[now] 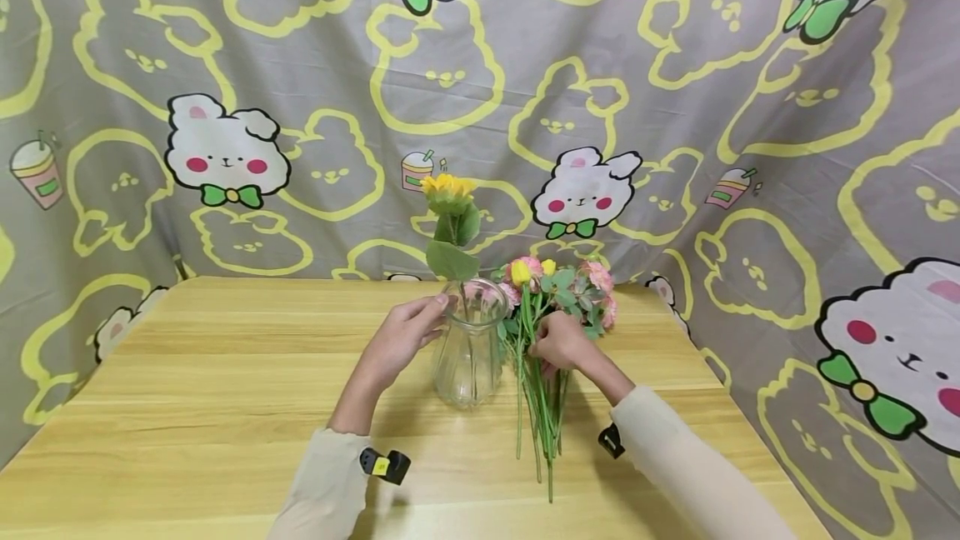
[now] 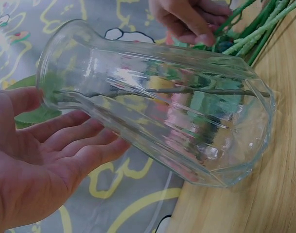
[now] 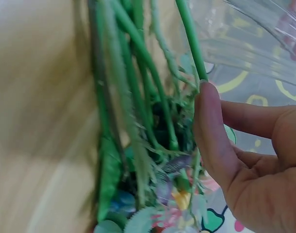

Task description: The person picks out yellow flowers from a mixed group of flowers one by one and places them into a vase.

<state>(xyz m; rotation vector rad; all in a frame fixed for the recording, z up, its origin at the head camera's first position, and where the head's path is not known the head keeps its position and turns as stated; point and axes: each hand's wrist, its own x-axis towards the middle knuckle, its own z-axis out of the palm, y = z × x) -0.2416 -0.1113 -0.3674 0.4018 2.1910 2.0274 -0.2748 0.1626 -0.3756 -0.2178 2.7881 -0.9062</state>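
A clear ribbed glass vase (image 1: 468,357) stands on the wooden table (image 1: 225,407) with a yellow sunflower (image 1: 447,188) in it. My left hand (image 1: 405,336) lies open beside the vase's rim, fingers straight; the left wrist view shows the left hand (image 2: 55,160) next to the vase (image 2: 157,102), thumb by the rim. To the right of the vase lies a bunch of pink and yellow flowers (image 1: 562,283) with long green stems (image 1: 542,415). My right hand (image 1: 558,342) rests on the bunch. In the right wrist view the right hand (image 3: 245,145) pinches one green stem (image 3: 192,43).
A grey cloth (image 1: 675,107) printed with yellow outlines and white rabbits hangs behind and to the right of the table. Bare wood lies on the left (image 1: 187,373) and along the front edge. Both sleeves are cream-coloured.
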